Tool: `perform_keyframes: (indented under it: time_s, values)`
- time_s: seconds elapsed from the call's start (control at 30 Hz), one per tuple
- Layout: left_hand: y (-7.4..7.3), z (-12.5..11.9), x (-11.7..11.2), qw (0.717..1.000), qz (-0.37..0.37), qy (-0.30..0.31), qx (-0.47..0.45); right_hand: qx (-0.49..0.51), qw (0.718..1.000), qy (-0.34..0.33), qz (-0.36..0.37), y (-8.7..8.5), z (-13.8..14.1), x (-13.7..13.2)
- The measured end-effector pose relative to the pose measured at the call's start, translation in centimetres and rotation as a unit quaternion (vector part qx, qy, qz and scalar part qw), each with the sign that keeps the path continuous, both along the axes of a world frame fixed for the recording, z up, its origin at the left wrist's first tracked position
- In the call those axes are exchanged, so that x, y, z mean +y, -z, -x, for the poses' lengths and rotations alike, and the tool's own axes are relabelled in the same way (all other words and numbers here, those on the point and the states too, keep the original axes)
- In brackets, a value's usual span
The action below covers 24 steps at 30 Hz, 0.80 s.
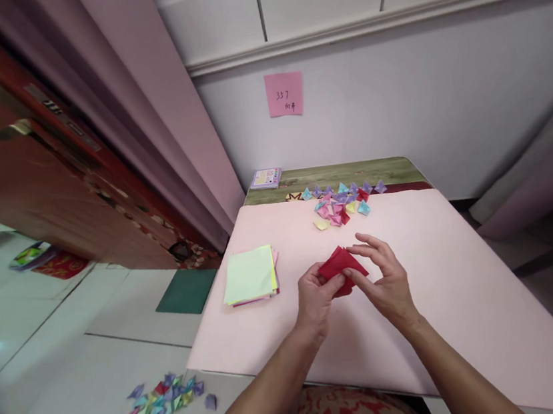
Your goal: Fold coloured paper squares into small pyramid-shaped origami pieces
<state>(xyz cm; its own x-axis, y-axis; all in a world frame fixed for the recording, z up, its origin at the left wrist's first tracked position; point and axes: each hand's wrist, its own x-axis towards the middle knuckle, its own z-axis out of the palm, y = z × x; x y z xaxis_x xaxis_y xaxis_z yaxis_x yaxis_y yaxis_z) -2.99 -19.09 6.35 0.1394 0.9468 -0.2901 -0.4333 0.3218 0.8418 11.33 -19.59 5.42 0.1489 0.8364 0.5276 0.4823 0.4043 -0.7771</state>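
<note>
A red sheet of origami paper (338, 261), folded into layers, is held above the pink-covered table between my two hands. My left hand (314, 298) grips its left side, with the thumb on top and the other fingers hidden beneath. On the right side, the thumb of my right hand (387, 281) presses the lower edge. The right index and middle fingers stretch along the paper's upper right edge, partly raised. Beyond the hands lies a cluster of small folded paper pieces (335, 210) in pink, purple, blue, yellow and red.
To the left lies a stack of square paper (249, 274), pale green on top. A small printed pack (266, 178) rests at the table's back left. Many folded pieces (153, 410) are scattered on the floor at left. A pink note (285, 94) hangs on the wall.
</note>
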Motion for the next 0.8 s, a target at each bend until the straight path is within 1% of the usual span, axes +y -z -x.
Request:
perform_keyframes:
  time_s: [0.07,0.17,0.33,0.4,0.47,0.53,0.57,0.63,0.73,0.8]
  values:
    - [-0.01,0.02,0.07,1.000,0.007,-0.011,0.001,0.011,1.000,-0.006,0.006,0.00,0.03,-0.09]
    - [-0.06,0.14,0.17,1.000,0.011,-0.023,0.010,0.045,0.998,-0.033,0.036,0.05,-0.07,-0.16]
    - [-0.30,0.44,0.28,1.000,0.003,-0.011,0.003,0.104,0.988,-0.082,0.078,0.41,-0.43,0.09]
    - [-0.47,0.42,0.26,1.000,0.003,-0.007,0.003,0.143,0.979,-0.099,0.102,0.52,-0.41,0.18]
    - [-0.61,0.31,0.20,1.000,0.009,-0.001,0.008,0.186,0.966,-0.111,0.143,0.55,-0.25,0.18]
    - [-0.69,0.19,0.12,1.000,0.017,0.002,0.011,0.220,0.952,-0.114,0.179,0.55,-0.04,0.07]
    - [-0.70,0.15,0.09,1.000,0.020,0.001,0.010,0.228,0.950,-0.111,0.181,0.56,0.05,-0.01]
    - [-0.67,0.18,0.06,1.000,0.027,0.000,0.002,0.218,0.959,-0.103,0.151,0.60,0.12,-0.19]
    - [-0.67,0.41,0.10,0.999,0.049,0.013,-0.022,0.160,0.978,-0.101,0.083,0.74,-0.07,-0.43]
    - [-0.75,0.61,0.16,0.997,0.062,0.025,-0.035,0.131,0.983,-0.108,0.065,0.86,-0.33,-0.52]
